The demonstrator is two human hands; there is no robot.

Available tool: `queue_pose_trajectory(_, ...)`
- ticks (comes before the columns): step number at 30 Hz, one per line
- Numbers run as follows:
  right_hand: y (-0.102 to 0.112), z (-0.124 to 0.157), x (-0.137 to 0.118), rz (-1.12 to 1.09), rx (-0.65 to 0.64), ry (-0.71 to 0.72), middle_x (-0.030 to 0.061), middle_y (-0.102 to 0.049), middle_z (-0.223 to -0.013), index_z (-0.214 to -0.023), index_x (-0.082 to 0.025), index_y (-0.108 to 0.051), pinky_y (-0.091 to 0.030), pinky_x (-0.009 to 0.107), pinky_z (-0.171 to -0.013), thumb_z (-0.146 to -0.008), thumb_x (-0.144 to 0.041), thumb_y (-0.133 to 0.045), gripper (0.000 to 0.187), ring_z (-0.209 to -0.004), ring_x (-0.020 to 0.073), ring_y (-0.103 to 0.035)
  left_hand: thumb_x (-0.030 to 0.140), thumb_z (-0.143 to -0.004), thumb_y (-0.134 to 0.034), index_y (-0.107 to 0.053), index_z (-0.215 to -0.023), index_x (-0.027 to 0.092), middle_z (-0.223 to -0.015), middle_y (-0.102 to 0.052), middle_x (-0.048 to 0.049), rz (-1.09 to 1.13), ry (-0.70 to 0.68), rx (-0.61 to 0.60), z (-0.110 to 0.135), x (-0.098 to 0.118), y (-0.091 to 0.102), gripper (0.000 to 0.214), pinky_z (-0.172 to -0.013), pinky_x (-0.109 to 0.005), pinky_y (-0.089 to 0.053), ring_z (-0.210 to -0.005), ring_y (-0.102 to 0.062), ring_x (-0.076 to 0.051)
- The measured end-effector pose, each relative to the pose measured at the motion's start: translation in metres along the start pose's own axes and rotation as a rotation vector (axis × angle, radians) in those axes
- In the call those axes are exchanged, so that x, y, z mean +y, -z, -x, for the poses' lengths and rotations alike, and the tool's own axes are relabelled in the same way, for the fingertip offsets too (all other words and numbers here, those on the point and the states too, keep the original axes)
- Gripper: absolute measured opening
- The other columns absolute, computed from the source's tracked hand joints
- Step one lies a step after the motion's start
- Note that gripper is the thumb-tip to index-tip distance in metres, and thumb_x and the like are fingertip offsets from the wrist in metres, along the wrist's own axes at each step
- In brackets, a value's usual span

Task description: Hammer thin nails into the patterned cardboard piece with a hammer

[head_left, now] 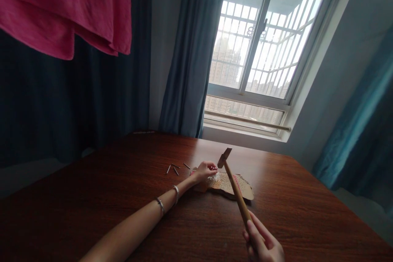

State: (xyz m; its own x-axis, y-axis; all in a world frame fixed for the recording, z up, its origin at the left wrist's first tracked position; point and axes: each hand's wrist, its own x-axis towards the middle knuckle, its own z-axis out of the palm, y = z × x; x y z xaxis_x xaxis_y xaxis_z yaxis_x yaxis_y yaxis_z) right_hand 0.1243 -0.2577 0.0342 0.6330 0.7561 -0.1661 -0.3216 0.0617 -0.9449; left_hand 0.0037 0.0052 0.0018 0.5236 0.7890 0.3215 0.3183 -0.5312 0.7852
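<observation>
My right hand grips the wooden handle of a small hammer near the table's front edge. The hammer's metal head is raised just above my left hand. My left hand is pinched, fingers together, over a flat tan board with rows of small holes; it seems to hold a small nail upright, too small to be sure. Two bracelets sit on my left wrist. Several loose nails lie on the table just left of that hand.
A dark brown wooden table fills the lower view. Behind it are blue curtains and a barred window. A pink cloth hangs at the upper left.
</observation>
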Motion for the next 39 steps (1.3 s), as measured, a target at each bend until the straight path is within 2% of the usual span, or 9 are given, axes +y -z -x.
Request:
queue_pose_trajectory(6,-0.0015,0.0002,0.0011,-0.021,-0.019,0.003,-0.0014,-0.054,-0.044,-0.111,-0.005,-0.057,-0.022,0.015,-0.029,-0.044,-0.053,-0.077,0.085,-0.028,0.0019,-0.033,0.031,-0.069,-0.058,-0.065,-0.08,0.012,-0.073,-0.065,-0.002,0.008,-0.015,0.008,-0.0006,-0.0013,-0.0012,0.023,-0.06,-0.019,-0.039,-0.068,-0.056,-0.013)
queue_pose_trajectory(18,-0.0037,0.0018,0.0012,-0.029,-0.008,0.012,-0.0015,-0.053,-0.044,-0.107,-0.003,-0.06,-0.021,0.015,-0.029,-0.043,-0.052,-0.078,0.082,-0.03,0.0022,-0.033,0.031,-0.068,-0.058,-0.065,-0.076,0.011,-0.069,-0.063,-0.001,-0.035,0.02,0.003,-0.0011,0.0008,-0.002,0.023,-0.058,-0.019,-0.037,-0.065,-0.053,-0.012)
queue_pose_trajectory(23,-0.005,0.0026,-0.0021,-0.02,-0.041,-0.006,-0.0014,-0.054,-0.045,-0.114,-0.004,-0.056,-0.019,0.014,-0.029,-0.046,-0.053,-0.076,0.085,-0.028,0.0008,-0.03,0.028,-0.068,-0.058,-0.065,-0.077,0.011,-0.071,-0.064,-0.0012,-0.017,0.018,0.0,0.0001,0.0024,-0.0017,0.02,-0.06,-0.019,-0.037,-0.067,-0.054,-0.012)
queue_pose_trajectory(30,-0.0047,0.0013,-0.0032,-0.011,-0.053,-0.018,-0.0015,-0.053,-0.044,-0.114,-0.003,-0.055,-0.02,0.014,-0.03,-0.045,-0.053,-0.076,0.087,-0.028,0.0008,-0.03,0.03,-0.068,-0.058,-0.065,-0.076,0.011,-0.069,-0.063,-0.0008,-0.036,0.026,0.006,0.0012,0.0063,-0.0006,0.022,-0.059,-0.019,-0.037,-0.065,-0.054,-0.011)
queue_pose_trajectory(35,-0.0037,0.0009,-0.0001,-0.011,-0.032,-0.017,0.0,-0.055,-0.045,-0.114,-0.005,-0.057,-0.023,0.014,-0.03,-0.045,-0.053,-0.077,0.086,-0.03,0.003,-0.037,0.027,-0.067,-0.058,-0.065,-0.077,0.011,-0.071,-0.063,-0.0012,-0.012,0.0,0.0,0.0003,0.0029,-0.0011,0.02,-0.059,-0.018,-0.038,-0.066,-0.054,-0.012)
queue_pose_trajectory(39,-0.0026,0.001,0.0018,-0.021,-0.035,0.007,-0.0007,-0.054,-0.044,-0.114,-0.003,-0.056,-0.024,0.015,-0.03,-0.044,-0.053,-0.077,0.088,-0.029,0.0025,-0.035,0.027,-0.068,-0.058,-0.065,-0.075,0.011,-0.069,-0.063,-0.0008,-0.027,-0.005,0.004,-0.0002,0.002,-0.0014,0.019,-0.057,-0.018,-0.037,-0.064,-0.054,-0.011)
